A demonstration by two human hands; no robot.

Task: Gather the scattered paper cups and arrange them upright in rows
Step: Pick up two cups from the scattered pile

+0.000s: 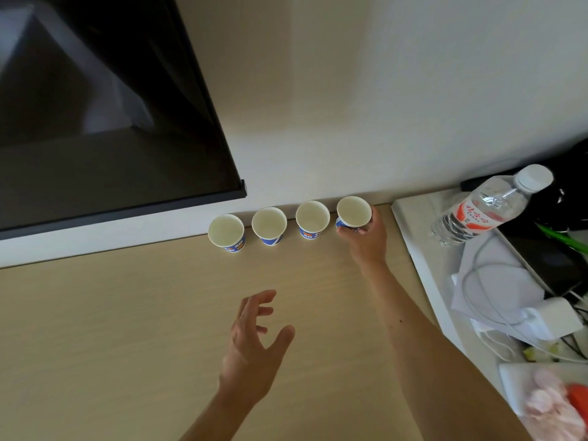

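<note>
Several white paper cups with blue and orange print stand upright in a row along the wall at the back of the wooden table [127, 313]. From the left: one cup [226, 232], a second cup [269, 225], a third cup [312, 219]. My right hand [366, 238] grips the rightmost cup [353, 211] around its lower part, at the right end of the row. My left hand [254, 342] hovers over the table nearer to me, fingers spread and holding nothing.
A dark screen [105, 122] hangs on the wall at the left above the table. At the right, a white shelf [413, 224] carries a water bottle [486, 205], papers, white cables and a charger [560, 316].
</note>
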